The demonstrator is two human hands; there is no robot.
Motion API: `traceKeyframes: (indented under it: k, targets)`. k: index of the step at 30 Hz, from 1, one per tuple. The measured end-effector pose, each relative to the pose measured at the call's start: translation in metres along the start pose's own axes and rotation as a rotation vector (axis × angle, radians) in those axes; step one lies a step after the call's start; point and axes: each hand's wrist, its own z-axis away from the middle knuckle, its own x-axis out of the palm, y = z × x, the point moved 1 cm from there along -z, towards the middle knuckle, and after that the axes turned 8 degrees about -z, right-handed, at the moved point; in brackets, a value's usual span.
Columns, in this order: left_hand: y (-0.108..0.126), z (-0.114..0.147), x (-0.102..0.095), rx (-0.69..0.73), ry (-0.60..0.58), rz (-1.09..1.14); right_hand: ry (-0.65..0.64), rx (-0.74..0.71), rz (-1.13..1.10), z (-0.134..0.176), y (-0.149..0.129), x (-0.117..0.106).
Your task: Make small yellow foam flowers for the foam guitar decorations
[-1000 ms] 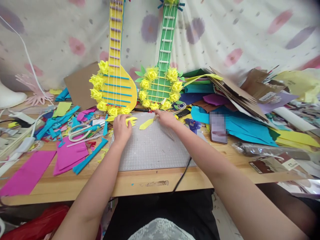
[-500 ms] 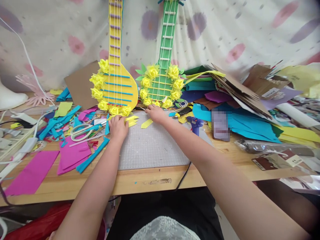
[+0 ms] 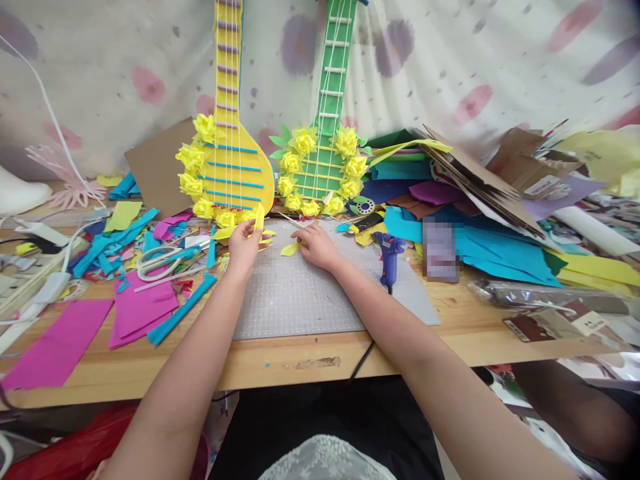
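My left hand (image 3: 243,243) is closed on a yellow paper strip (image 3: 259,219), which stands up from the fingertips. More yellow paper pieces (image 3: 267,237) lie beside and below that hand. My right hand (image 3: 316,245) rests low over the grey cutting mat (image 3: 300,300), its fingers curled at the near end of a thin stick (image 3: 290,219). A pointed yellow paper piece (image 3: 289,249) lies on the mat just left of the right fingers. Behind the hands stand a yellow paper guitar (image 3: 245,177) and a green paper guitar (image 3: 330,143), both trimmed with yellow paper roses.
A blue glue gun (image 3: 389,257) lies on the mat's right side, its cord running over the table edge. White-handled scissors (image 3: 155,263), magenta sheets (image 3: 143,307) and blue scraps are at left. Blue sheets (image 3: 495,257), cardboard (image 3: 490,193) and a phone (image 3: 440,250) are at right.
My left hand has risen slightly and turned, lifting a yellow paper strip. My right hand has moved a little right and nearer, its fingers now at the stick's end.
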Motion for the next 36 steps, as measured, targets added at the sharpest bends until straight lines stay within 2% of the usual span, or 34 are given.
traceKeyframes:
  k: [4, 9, 11, 13, 16, 20, 23, 29, 36]
  targets:
    - [-0.003, 0.006, 0.008, -0.219, -0.125, 0.242, 0.156, 0.146, -0.308, -0.004, 0.003, -0.004]
    - [-0.015, 0.019, 0.017, -0.275, -0.166, 0.331, 0.303, 0.457, -0.843, -0.007, 0.002, -0.016]
    - [-0.018, 0.024, 0.022, -0.287, -0.195, 0.348, 0.284, 0.601, -1.088, -0.004, 0.0, -0.018]
    - [-0.02, 0.028, 0.026, -0.304, -0.231, 0.367, 0.2, 0.728, -1.328, 0.0, -0.003, -0.017]
    - [-0.024, 0.03, 0.03, -0.317, -0.249, 0.351, 0.074, 0.814, -1.537, 0.008, -0.009, -0.011]
    - [-0.029, 0.031, 0.033, -0.267, -0.237, 0.265, 0.024, 0.808, -1.589, 0.013, -0.019, -0.005]
    - [-0.031, 0.032, 0.034, -0.225, -0.238, 0.224, 0.006, 0.766, -1.516, 0.015, -0.025, -0.003]
    - [-0.03, 0.033, 0.033, -0.198, -0.251, 0.189, 0.081, 0.754, -1.371, 0.02, -0.029, -0.005]
    - [-0.032, 0.033, 0.032, -0.188, -0.29, 0.169, 0.042, 0.678, -1.337, 0.02, -0.033, -0.005]
